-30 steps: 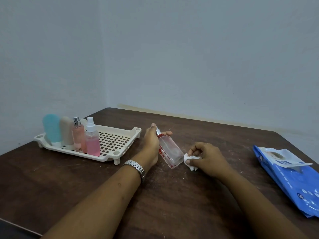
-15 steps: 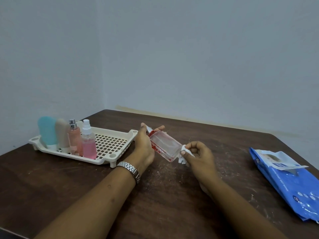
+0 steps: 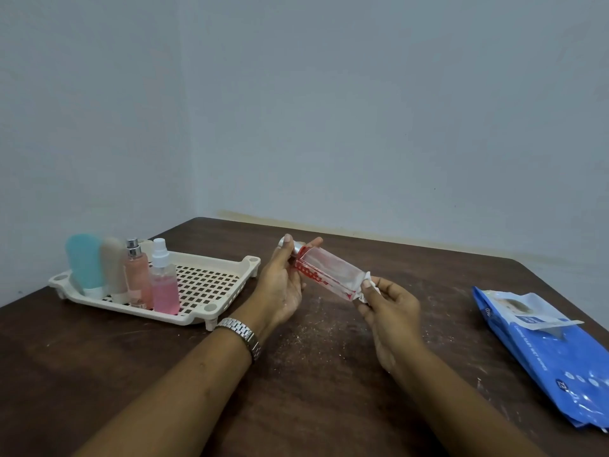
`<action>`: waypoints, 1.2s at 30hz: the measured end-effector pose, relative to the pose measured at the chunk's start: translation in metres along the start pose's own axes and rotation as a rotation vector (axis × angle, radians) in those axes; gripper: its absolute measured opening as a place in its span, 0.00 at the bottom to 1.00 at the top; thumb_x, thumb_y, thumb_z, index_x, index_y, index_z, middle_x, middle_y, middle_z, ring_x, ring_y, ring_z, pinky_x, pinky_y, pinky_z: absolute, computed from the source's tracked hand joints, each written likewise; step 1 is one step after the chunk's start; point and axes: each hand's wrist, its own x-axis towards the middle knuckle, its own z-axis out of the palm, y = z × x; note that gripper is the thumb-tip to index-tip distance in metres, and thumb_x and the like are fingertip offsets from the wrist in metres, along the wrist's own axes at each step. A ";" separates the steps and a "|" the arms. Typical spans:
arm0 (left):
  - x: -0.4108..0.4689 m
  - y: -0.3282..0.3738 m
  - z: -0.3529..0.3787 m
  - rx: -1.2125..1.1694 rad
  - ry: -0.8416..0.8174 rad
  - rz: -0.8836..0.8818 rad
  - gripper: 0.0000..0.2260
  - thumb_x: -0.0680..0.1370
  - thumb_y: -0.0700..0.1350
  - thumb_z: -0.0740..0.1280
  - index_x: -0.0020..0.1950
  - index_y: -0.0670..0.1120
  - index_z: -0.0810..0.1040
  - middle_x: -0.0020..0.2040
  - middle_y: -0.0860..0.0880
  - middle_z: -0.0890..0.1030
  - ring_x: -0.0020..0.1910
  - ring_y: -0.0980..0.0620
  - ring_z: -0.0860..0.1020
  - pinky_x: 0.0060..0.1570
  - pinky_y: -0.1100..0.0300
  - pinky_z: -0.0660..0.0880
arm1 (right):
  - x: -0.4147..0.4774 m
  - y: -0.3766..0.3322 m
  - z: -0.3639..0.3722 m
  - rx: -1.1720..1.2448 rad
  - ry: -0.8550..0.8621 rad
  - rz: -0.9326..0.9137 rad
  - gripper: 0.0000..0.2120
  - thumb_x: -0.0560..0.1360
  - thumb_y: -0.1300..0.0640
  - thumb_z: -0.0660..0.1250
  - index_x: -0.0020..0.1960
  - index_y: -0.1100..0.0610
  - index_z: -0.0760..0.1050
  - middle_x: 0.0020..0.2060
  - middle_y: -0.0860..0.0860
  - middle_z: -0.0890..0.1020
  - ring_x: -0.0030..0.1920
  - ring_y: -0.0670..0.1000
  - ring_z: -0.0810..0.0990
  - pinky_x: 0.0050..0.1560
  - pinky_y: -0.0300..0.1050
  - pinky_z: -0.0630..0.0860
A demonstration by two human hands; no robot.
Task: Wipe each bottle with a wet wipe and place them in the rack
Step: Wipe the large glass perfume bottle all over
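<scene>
The left hand (image 3: 280,285) pinches the clear bottle's (image 3: 326,273) cap end between thumb and fingertips, hiding the cap. The right hand (image 3: 389,311) pinches a crumpled wipe (image 3: 368,286), mostly hidden, against its base.

Plain indoor room corner: pale blue-grey walls (image 3: 379,110), a scuffed dark wooden table (image 3: 313,384) right against them.
</scene>
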 end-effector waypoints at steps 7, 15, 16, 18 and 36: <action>-0.004 0.000 0.005 0.103 -0.062 0.016 0.19 0.78 0.60 0.57 0.41 0.52 0.83 0.48 0.52 0.84 0.46 0.55 0.77 0.40 0.58 0.62 | 0.000 0.001 0.003 -0.011 0.000 0.019 0.06 0.76 0.64 0.64 0.51 0.64 0.77 0.45 0.58 0.83 0.44 0.51 0.84 0.39 0.38 0.80; -0.004 -0.008 0.004 0.129 -0.168 0.033 0.35 0.58 0.75 0.65 0.52 0.49 0.72 0.56 0.43 0.82 0.52 0.48 0.79 0.42 0.57 0.66 | 0.000 0.000 0.008 -0.056 -0.006 -0.033 0.07 0.77 0.60 0.64 0.50 0.61 0.79 0.43 0.55 0.84 0.44 0.50 0.84 0.45 0.41 0.80; -0.005 -0.008 0.003 0.135 -0.182 0.030 0.39 0.52 0.75 0.71 0.52 0.49 0.72 0.55 0.44 0.82 0.48 0.51 0.80 0.43 0.58 0.66 | -0.001 -0.001 0.008 -0.059 -0.007 -0.036 0.08 0.77 0.60 0.64 0.51 0.62 0.79 0.43 0.55 0.84 0.45 0.50 0.84 0.46 0.41 0.81; -0.005 -0.010 0.003 0.142 -0.166 0.037 0.43 0.46 0.71 0.77 0.52 0.48 0.73 0.50 0.47 0.83 0.44 0.54 0.81 0.43 0.60 0.69 | -0.002 -0.001 0.009 -0.084 -0.007 -0.055 0.09 0.77 0.60 0.64 0.53 0.61 0.79 0.43 0.54 0.84 0.47 0.54 0.83 0.50 0.46 0.80; -0.002 -0.011 0.007 0.102 0.163 0.026 0.23 0.76 0.59 0.63 0.55 0.40 0.78 0.42 0.43 0.84 0.39 0.48 0.83 0.44 0.57 0.79 | -0.010 0.003 0.011 -0.504 -0.130 -0.439 0.08 0.70 0.61 0.72 0.40 0.49 0.80 0.37 0.45 0.83 0.39 0.43 0.81 0.40 0.43 0.80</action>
